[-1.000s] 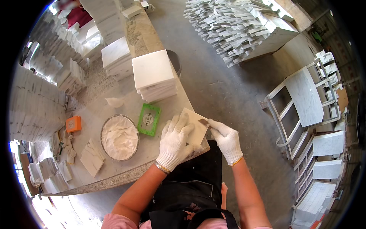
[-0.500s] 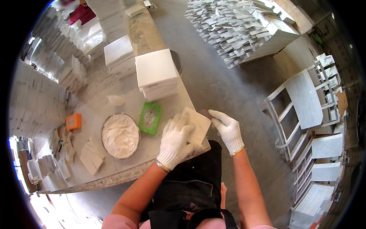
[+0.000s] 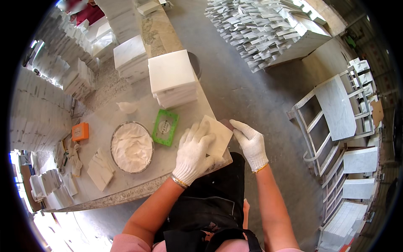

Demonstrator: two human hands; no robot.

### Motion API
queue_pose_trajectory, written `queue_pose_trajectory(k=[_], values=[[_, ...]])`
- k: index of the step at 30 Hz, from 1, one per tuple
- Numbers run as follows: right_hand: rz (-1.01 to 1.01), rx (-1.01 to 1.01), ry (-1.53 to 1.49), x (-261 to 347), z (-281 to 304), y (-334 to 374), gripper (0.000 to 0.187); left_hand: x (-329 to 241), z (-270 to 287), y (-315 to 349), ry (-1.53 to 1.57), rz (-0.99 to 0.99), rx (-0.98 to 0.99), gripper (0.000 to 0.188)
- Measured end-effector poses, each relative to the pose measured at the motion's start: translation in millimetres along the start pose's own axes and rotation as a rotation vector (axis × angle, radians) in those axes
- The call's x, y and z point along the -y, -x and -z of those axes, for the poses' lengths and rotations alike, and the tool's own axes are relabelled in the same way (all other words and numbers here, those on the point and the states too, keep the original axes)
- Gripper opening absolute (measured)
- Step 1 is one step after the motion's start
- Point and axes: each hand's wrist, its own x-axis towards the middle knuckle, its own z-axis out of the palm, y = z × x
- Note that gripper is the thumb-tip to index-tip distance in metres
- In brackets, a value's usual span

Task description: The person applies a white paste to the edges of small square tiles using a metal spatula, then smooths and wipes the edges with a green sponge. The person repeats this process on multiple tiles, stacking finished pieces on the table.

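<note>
A square white stone tile (image 3: 218, 136) lies at the table's right corner, turned at an angle. My left hand (image 3: 193, 153), in a white knit glove, rests flat on its left part, fingers stretched over the top and thumb near its close edge. My right hand (image 3: 252, 145), gloved likewise, is at the tile's right edge, just past the table. It pinches a thin dark brown piece (image 3: 227, 123) against that edge; most of this piece is hidden by the glove and tile. Left of the tile lies a green rectangular block (image 3: 165, 127) with a pale centre.
A round bowl of white cloth or powder (image 3: 132, 147), an orange block (image 3: 80, 132) and loose tiles (image 3: 100, 170) lie leftward on the table. Tile stacks (image 3: 172, 75) rise ahead. Rightward stand a metal rack (image 3: 308, 126) with slabs and a pile of stone strips (image 3: 256, 31).
My hands and the tile hold nearly the same places. The right hand has barely shifted along the tile's edge, and the view has tilted slightly.
</note>
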Motion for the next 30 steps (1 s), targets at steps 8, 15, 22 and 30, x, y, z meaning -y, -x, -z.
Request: queue_pose_trajectory(k=[8, 15, 22, 30], values=[[0.140, -0.033, 0.057, -6, -9, 10, 0.026, 1, 0, 0, 0.088, 0.069, 0.069, 0.065], [0.104, 0.016, 0.101, -3, -14, 31, 0.027, -4, 5, -3, 0.019, 0.049, 0.063, 0.067], [0.094, -0.058, 0.090, -5, -15, 32, 0.027, -3, -2, 1, 0.075, 0.055, 0.012, 0.068], [-0.354, -0.031, -0.247, 4, 19, 79, 0.029, -17, 13, 0, -0.141, -0.042, 0.154, 0.090]])
